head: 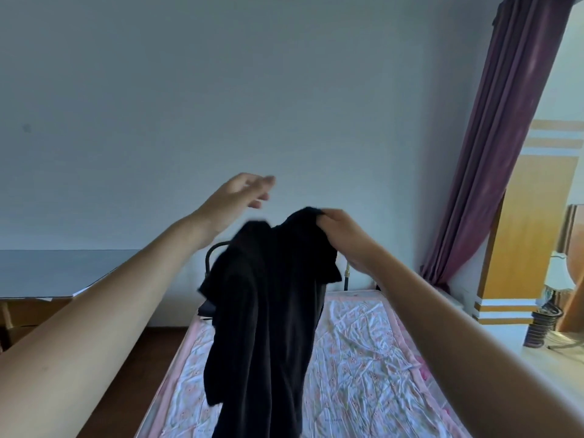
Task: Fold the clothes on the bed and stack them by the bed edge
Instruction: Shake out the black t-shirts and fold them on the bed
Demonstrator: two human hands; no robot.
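The black shirt [268, 311] hangs down over the bed [363, 336] from our right hand [339, 230], which pinches its top edge so it drops straight, while our left hand [241, 192], just beside that pinch, is spread and holds nothing, maybe ready to grab the loose corner.

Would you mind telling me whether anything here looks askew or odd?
Only the black garment: it hangs bunched and lopsided from the right hand alone, while the left hand is open, off it. The bedsheet is wrinkled.
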